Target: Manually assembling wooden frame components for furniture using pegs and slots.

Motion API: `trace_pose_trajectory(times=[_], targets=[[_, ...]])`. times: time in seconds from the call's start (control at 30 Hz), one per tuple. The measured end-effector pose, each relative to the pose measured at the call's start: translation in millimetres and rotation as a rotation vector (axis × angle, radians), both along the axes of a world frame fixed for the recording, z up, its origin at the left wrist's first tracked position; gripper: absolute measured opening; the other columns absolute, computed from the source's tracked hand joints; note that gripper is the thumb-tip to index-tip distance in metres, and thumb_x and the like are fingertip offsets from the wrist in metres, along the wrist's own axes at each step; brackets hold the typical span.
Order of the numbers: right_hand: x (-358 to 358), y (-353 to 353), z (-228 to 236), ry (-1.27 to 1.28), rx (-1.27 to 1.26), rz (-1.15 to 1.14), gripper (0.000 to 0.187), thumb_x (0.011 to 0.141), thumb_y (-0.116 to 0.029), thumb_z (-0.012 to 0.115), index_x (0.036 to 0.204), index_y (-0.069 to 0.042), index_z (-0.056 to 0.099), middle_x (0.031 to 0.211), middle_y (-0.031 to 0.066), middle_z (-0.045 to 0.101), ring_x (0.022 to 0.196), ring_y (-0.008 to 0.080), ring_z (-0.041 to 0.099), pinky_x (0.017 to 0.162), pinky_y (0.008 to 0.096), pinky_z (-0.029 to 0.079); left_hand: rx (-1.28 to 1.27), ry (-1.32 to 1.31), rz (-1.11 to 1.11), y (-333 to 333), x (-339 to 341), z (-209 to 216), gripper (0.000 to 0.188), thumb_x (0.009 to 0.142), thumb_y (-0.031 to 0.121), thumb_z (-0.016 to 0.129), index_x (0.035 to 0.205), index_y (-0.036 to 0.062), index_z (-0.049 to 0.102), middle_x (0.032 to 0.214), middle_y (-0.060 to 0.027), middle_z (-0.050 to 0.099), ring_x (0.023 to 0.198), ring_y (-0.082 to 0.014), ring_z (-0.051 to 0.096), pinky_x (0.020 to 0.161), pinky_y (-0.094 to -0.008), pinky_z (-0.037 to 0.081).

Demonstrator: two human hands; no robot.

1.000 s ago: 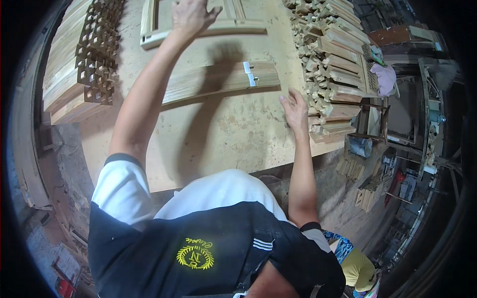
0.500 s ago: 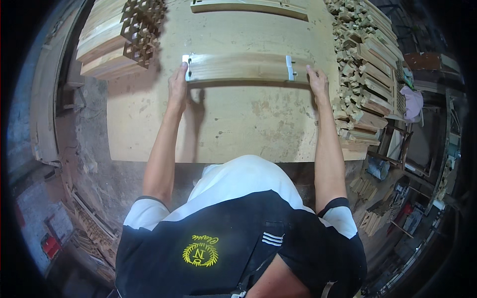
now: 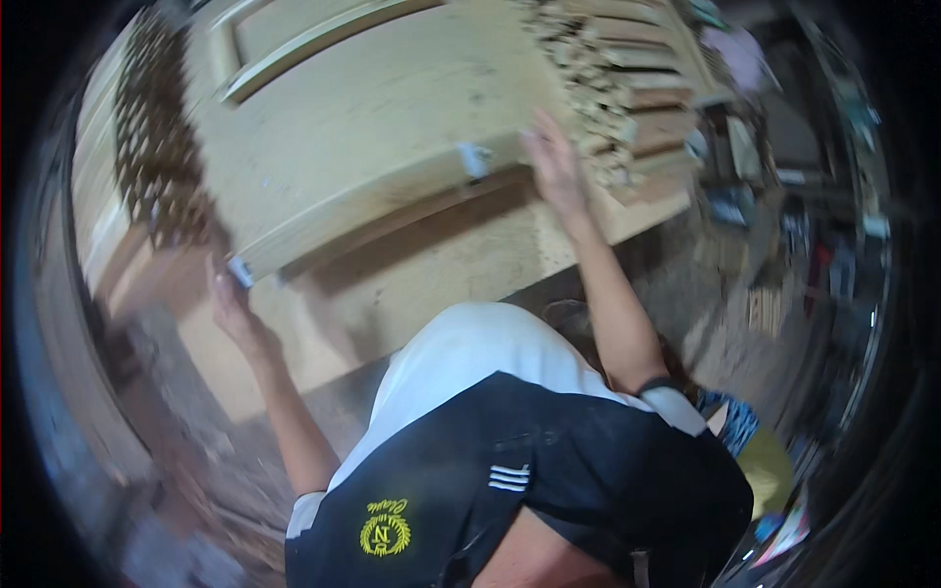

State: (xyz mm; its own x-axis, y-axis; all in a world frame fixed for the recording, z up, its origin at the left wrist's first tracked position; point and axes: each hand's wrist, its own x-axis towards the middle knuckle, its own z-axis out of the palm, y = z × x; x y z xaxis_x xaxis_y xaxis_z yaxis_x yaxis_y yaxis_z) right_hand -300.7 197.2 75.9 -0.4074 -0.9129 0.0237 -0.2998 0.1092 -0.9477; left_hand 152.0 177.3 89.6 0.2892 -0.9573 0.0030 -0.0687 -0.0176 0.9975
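Observation:
A long pale wooden board (image 3: 372,211) with white strips near its ends is held raised over the table, its shadow falling below it. It slants, with the left end nearer to me than the right. My left hand (image 3: 243,314) grips the left end, beside one white strip. At the other end, my right hand (image 3: 559,171) presses on the board with its fingers stretched along the end. Motion blur softens both hands, and the fingertips are partly unclear.
The pale table (image 3: 382,88) carries a stack of notched wooden pieces (image 3: 157,137) at left and a pile of wooden pieces (image 3: 627,78) at right. A wooden frame (image 3: 323,49) lies at the far side. Something yellow-green (image 3: 767,470) shows behind my right side.
My view has turned, so the table now appears tilted. The board in my hands has gone from level to slanting, its left end now nearer me. Both hands stay at its ends.

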Motion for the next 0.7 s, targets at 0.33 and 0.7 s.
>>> trace_pose_trajectory(times=[0.33, 0.7], targets=[[-11, 6, -8, 0.099, 0.148, -0.061, 0.072, 0.088, -0.055, 0.068, 0.128, 0.004, 0.059, 0.122, 0.0271, 0.064, 0.114, 0.0341, 0.064, 0.097, 0.0394, 0.050, 0.376, -0.204, -0.190, -49, 51, -85, 0.067, 0.104, 0.043, 0.050, 0.148, -0.0058, 0.039, 0.145, -0.0254, 0.048, 0.129, -0.0326, 0.053, 0.107, -0.0398, 0.045], [-215, 96, -37, -0.250, 0.334, -0.892, 0.040, 0.080, -0.041, 0.078, 0.087, -0.003, 0.067, 0.067, 0.0058, 0.062, 0.053, 0.0157, 0.060, 0.049, 0.0315, 0.049, 0.038, -0.442, -0.330, -56, -34, -13, 0.064, 0.097, 0.027, 0.066, 0.150, 0.0015, 0.041, 0.150, -0.0232, 0.045, 0.134, -0.0342, 0.049, 0.109, -0.0419, 0.043]])
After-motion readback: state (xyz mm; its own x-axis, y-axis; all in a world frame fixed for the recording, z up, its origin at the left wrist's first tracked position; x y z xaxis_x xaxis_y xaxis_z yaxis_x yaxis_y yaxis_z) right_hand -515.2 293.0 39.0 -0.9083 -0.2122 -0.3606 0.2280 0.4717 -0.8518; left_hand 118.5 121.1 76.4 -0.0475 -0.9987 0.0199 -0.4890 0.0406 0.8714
